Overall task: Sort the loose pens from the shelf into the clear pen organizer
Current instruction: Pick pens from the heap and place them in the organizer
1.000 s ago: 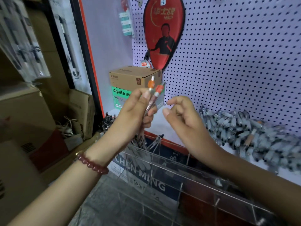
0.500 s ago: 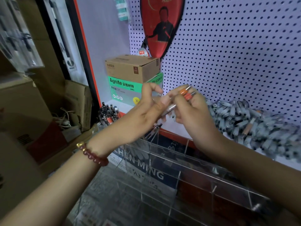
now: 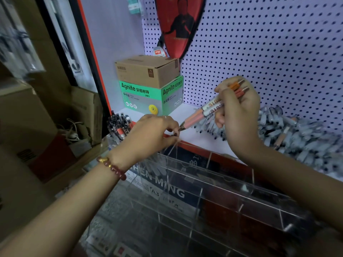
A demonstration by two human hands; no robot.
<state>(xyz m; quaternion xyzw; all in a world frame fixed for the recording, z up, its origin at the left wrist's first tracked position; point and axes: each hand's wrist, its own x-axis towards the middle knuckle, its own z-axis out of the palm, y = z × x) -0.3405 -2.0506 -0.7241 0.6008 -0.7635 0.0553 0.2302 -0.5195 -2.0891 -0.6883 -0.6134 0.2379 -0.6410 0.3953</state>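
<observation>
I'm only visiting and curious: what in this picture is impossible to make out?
Head view throughout.
- Lettering on the two pens: partly covered by the right hand, and too small.
- Whether the left hand pinches the pen tips: its curled fingers hide the contact.
- Count of the pen pile on the shelf: blurred, cut off by the right edge.
- Top of the red paddle cover: cut off by the upper edge.
</observation>
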